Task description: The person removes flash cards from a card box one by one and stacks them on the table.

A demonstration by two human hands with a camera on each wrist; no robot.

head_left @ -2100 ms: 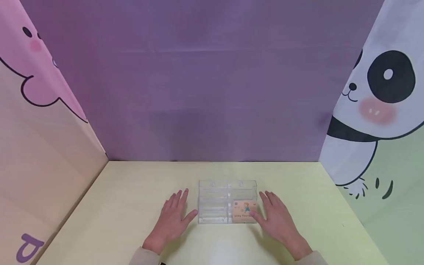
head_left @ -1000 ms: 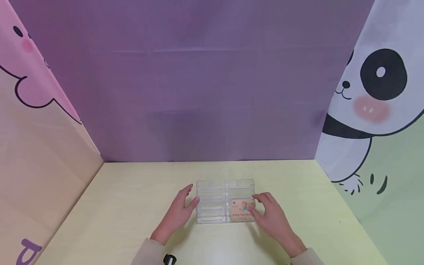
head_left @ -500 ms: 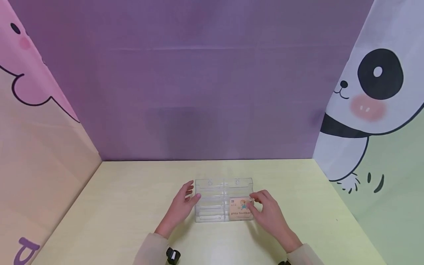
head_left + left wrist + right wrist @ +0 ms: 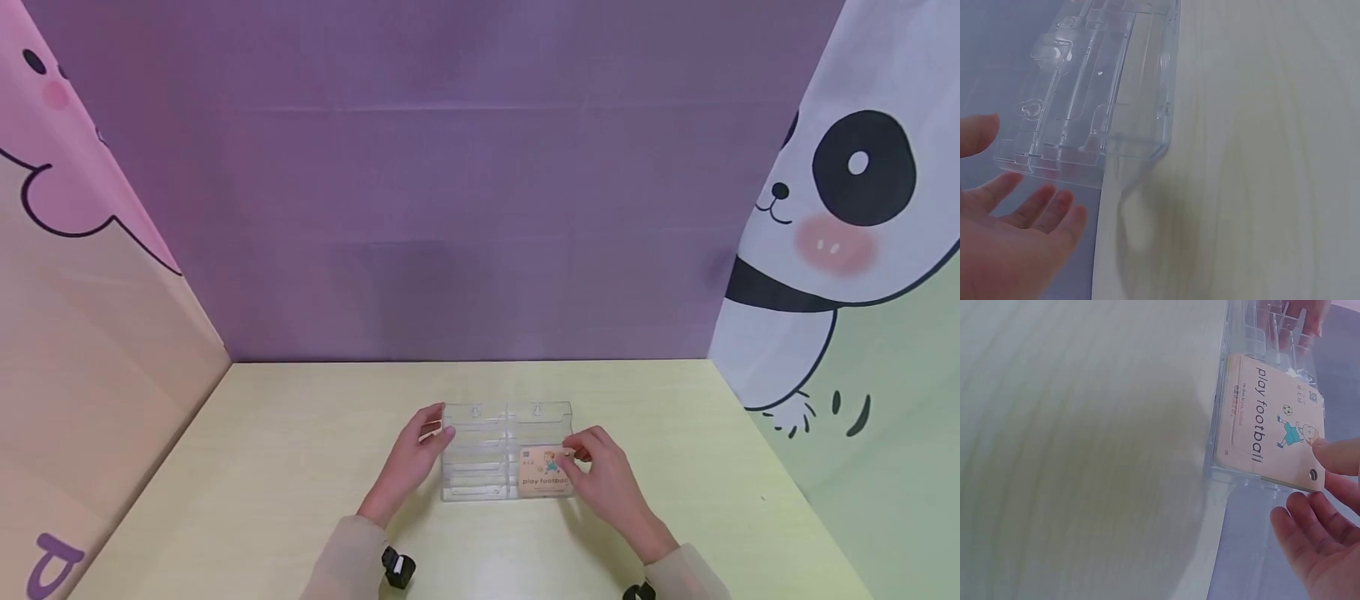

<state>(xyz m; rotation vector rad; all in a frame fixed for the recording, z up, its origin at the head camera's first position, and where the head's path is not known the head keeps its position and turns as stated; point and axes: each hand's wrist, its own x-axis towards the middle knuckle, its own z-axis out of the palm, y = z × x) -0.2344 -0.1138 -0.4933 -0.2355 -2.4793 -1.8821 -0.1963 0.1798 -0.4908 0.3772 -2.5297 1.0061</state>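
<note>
Flashcards: the square stack of peach cards printed "play football" (image 4: pixel 536 471) sits in the lower right pocket of the clear plastic two-column rack (image 4: pixel 507 452);
Right hand: the bare right hand (image 4: pixel 611 479) pinches the stack's upper right corner, thumb on the face, forefinger behind;
Left hand: the bare left hand (image 4: pixel 408 462) is loosely spread about the rack's left end, thumb in front, fingers behind; no firm grip shows;
Progress: the cards are seated and grasped; they are neither released nor out of the rack; whether they are being settled or drawn out cannot be told;
Tabletop: pale wood-grain table (image 4: pixel 300 467), bearing the rack; soft shadows fall below both hands;
Room: plain purple backdrop (image 4: pixel 480 183) behind; pink-and-cream cartoon panel (image 4: pixel 90 333) at left; panda-printed panel (image 4: pixel 885 367) at right
</note>
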